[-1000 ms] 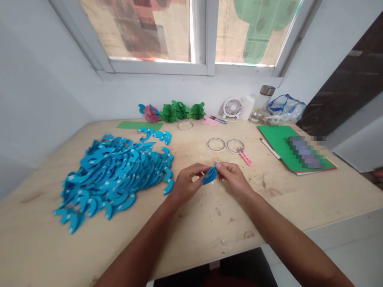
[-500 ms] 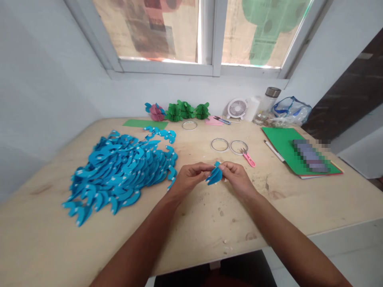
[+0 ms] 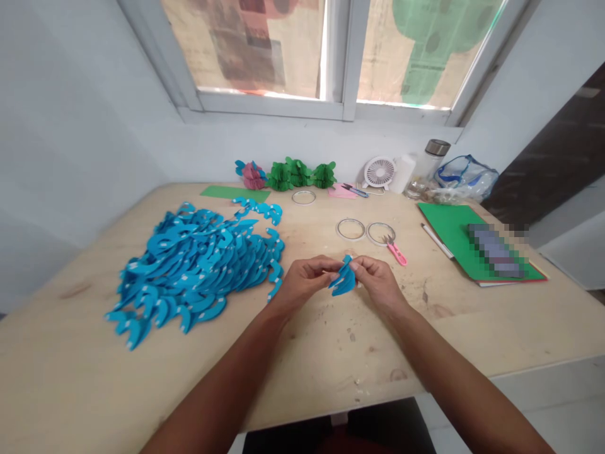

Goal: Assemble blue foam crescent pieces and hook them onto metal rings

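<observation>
A small folded blue paper piece (image 3: 345, 281) is held between both hands over the middle of the table. My left hand (image 3: 309, 279) pinches its left side with thumb and fingers. On the right side, my right hand (image 3: 378, 277) grips the same piece near its top. Left of my hands lies a large heap of blue curved paper pieces (image 3: 198, 258) with small white patches. Just beyond my hands are two tape rings (image 3: 350, 229), and pink snips (image 3: 396, 250) rest against the right one.
Green and pink paper shapes (image 3: 297, 173) line the wall beside a small white fan (image 3: 379, 172), a glass bottle (image 3: 428, 165) and a plastic bag (image 3: 467, 176). Green sheets (image 3: 447, 233), a blurred-out object and a pen (image 3: 437, 241) lie on the table's right (image 3: 496, 315).
The view has shifted slightly, so the table's contents appear a little further right. Both hands keep hold of the blue piece, whose folds look slightly more spread.
</observation>
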The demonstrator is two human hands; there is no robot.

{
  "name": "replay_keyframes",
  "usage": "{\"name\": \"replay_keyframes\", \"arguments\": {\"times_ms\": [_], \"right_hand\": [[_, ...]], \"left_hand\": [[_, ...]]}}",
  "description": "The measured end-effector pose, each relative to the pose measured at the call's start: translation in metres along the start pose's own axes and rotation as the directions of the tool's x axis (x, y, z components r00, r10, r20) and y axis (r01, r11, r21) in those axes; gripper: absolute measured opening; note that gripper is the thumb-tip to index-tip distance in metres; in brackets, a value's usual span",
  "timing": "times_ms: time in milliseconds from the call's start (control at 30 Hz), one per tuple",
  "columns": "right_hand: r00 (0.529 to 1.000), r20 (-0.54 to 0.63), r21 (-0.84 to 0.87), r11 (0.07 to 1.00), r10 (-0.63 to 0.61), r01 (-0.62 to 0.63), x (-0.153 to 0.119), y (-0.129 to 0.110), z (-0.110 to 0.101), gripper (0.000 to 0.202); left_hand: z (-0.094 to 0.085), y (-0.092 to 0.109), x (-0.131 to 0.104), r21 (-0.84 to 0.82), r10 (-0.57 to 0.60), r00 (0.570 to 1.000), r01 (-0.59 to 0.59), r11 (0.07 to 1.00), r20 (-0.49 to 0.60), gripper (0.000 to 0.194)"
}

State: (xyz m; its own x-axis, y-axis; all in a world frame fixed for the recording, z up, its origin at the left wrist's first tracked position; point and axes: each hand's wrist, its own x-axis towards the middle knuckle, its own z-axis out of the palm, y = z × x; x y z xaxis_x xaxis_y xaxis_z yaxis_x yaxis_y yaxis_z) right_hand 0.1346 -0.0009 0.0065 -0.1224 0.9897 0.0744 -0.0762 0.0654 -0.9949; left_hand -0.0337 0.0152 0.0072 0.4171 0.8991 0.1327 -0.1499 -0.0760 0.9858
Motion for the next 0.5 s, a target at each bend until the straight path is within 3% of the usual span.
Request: {"name": "replay_keyframes", "arguments": {"times_ms": [300, 500], "right_hand": [[1.0, -0.007, -0.023, 1.0, -0.003, 0.003, -0.001, -0.0011, 0.0005, 0.032], [1.0, 0.004, -0.046, 0.999, 0.004, -0.003, -0.0017, -0.0035, 0.0012, 0.031]], "left_hand": [[0.003, -0.0052, 0.0014, -0.098, -0.063, 0.993, 0.053, 0.994, -0.102, 0.025], [0.0027, -0.0075, 0.0037, -0.056, -0.081, 0.984, 0.073, 0.996, -0.156, 0.025]]}}
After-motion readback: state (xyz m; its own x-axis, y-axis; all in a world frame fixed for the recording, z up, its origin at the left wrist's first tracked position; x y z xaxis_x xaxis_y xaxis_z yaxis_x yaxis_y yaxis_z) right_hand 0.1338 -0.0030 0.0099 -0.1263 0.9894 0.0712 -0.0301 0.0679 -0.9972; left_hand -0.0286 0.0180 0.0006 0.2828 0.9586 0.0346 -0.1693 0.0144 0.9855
